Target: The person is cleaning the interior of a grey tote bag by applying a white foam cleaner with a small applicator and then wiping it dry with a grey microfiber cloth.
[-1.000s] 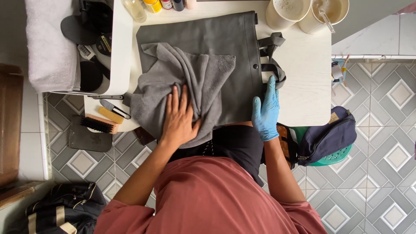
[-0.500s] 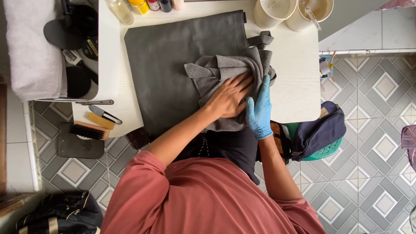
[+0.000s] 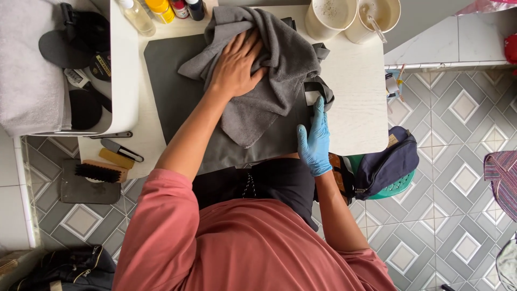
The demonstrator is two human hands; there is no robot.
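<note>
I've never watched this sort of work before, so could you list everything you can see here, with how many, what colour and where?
Table: one, white, centre.
Bag: one, dark grey, flat on the table.
Towel: one, grey, crumpled on the bag.
Tubs: two, cream, table's far right corner.
Bottles: four, clear, yellow, red and dark, far edge.
Brush: one, wooden with black bristles, near left.
Folded cloth: one, white, far left.
Pouch: one, navy, on a green stool at the right.
Floor: grey patterned tiles.
Left hand: bare, pressing flat on the towel.
Right hand: blue glove, flat on the bag's edge by a strap.
</note>
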